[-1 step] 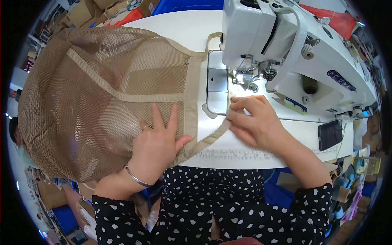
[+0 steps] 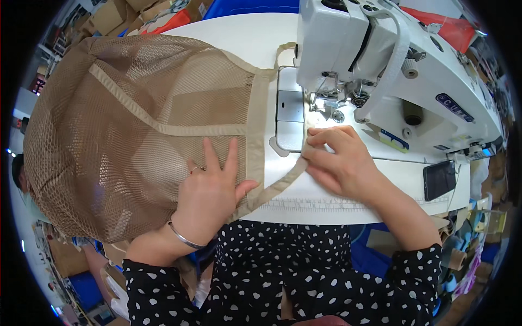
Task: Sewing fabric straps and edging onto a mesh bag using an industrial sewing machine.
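A large brown mesh bag [image 2: 206,106] with tan fabric binding spreads over the left half of the white table. My left hand [image 2: 209,190] lies on the mesh with its fingers spread, thumb over the tan edge band. From the bag's near corner a tan strap [image 2: 283,183] runs up to my right hand [image 2: 343,163], which pinches it just in front of the presser foot. The strap's run under the needle area is partly hidden by the fingers and the foot. A white sewing machine [image 2: 331,43] stands over the metal throat plate [image 2: 290,106].
A ruler strip [image 2: 326,205] runs along the table's near edge. On the right lie a black phone [image 2: 439,180] and a small yellow-and-blue tool [image 2: 394,140]. A blue bin [image 2: 250,6] and cardboard boxes [image 2: 111,19] stand behind the table.
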The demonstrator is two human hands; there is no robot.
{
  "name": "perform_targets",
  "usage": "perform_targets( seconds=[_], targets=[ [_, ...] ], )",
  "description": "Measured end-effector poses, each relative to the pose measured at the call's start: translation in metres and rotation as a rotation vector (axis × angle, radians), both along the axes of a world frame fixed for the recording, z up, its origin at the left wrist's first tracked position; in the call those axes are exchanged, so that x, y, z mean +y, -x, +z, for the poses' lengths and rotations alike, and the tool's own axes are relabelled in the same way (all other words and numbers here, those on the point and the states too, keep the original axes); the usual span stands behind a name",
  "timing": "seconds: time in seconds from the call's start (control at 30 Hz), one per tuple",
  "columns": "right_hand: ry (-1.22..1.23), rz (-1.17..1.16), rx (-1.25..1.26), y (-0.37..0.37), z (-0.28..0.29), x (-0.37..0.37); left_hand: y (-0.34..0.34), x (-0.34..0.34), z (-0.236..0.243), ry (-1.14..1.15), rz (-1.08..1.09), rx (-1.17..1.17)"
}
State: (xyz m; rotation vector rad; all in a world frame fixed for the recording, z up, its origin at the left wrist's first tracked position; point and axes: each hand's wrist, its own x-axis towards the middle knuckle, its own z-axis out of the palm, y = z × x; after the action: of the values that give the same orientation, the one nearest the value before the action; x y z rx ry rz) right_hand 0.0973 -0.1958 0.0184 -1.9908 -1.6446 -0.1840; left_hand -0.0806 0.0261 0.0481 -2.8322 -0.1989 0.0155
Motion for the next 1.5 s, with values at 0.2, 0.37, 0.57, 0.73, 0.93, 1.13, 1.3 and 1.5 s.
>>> perform_targets(
  seconds=[0.2,0.37,0.57,0.73,0.93,1.13,1.3,1.5],
  targets=[
    [0.029,0.011,0.005,-0.002,0.001,0.000,-0.002,-0.013,-0.005,0.039,0.073,-0.045],
    [0.032,-0.030,0.030,-0.002,0.001,0.002,-0.010,-0.026,-0.013,0.023,0.132,-0.110],
    [0.016,-0.102,0.003,-0.001,-0.003,0.004,-0.019,-0.049,-0.020,-0.004,0.184,-0.183],
    [0.028,-0.150,-0.018,-0.001,-0.005,0.004,-0.025,-0.058,-0.019,-0.021,0.157,-0.204],
    [0.062,-0.192,-0.013,0.000,-0.004,0.004,-0.045,-0.070,-0.016,0.027,0.280,-0.095],
    [0.073,-0.226,-0.030,0.001,-0.005,0.004,-0.066,-0.078,-0.019,0.045,0.352,-0.011],
    [0.065,-0.244,-0.009,0.000,-0.006,0.003,-0.070,-0.089,-0.010,0.208,0.296,0.011],
    [0.022,-0.210,0.040,0.001,-0.004,0.000,0.033,-0.089,0.025,0.193,-0.552,0.002]
  ],
)
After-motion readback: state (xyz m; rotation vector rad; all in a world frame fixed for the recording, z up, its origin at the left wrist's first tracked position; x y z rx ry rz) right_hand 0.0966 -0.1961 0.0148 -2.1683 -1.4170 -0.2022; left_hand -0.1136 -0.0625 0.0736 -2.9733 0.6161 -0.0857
